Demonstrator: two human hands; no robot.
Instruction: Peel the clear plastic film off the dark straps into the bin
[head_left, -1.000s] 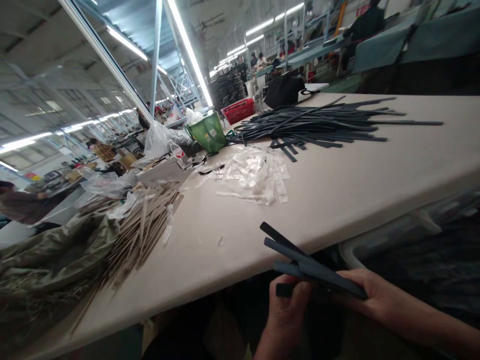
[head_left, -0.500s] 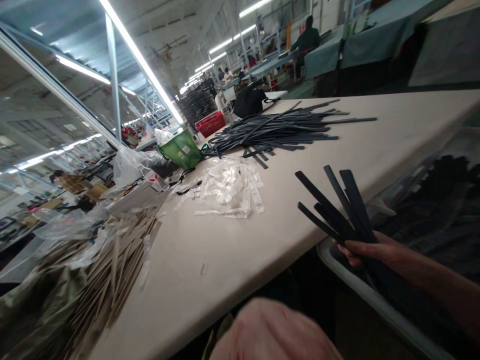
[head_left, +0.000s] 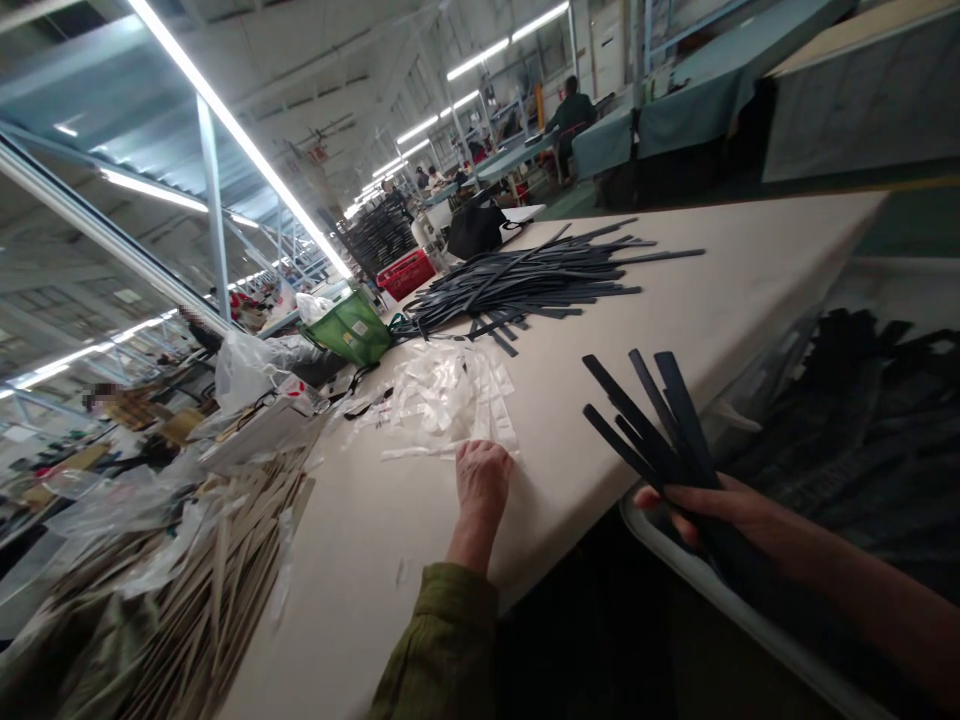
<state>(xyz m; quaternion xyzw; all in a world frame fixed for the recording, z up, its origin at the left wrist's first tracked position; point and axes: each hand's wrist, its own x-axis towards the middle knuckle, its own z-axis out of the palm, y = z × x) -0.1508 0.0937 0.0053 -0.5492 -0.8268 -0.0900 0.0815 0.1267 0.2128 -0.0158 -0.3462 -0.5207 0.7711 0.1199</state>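
In my right hand [head_left: 709, 505] is a fanned bundle of dark fabric strips [head_left: 679, 430], their flat ends pointing up and to the left. The fingers are wrapped round it beyond the table's right edge. My left hand [head_left: 484, 478], in an olive sleeve, rests at the near edge of a loose pile of clear plastic sleeves [head_left: 442, 395]. Its fingers are curled down and closed, and the fingertips are hidden beneath the knuckles. Farther back on the table lies a large heap of similar dark strips [head_left: 525, 275].
Brown strips [head_left: 225, 580] lie along the left side of the table [head_left: 337, 590]. A green bag [head_left: 349, 328], a red basket [head_left: 405, 273] and a black bag [head_left: 478, 228] stand behind. At right, a pale-rimmed bin [head_left: 697, 570] borders dark material. A person [head_left: 574, 120] sits far off.
My left hand has moved from the bottom foreground forward to the plastic sleeves, and its fingers are curled there. The right hand still grips the dark strips. The view has shifted slightly.
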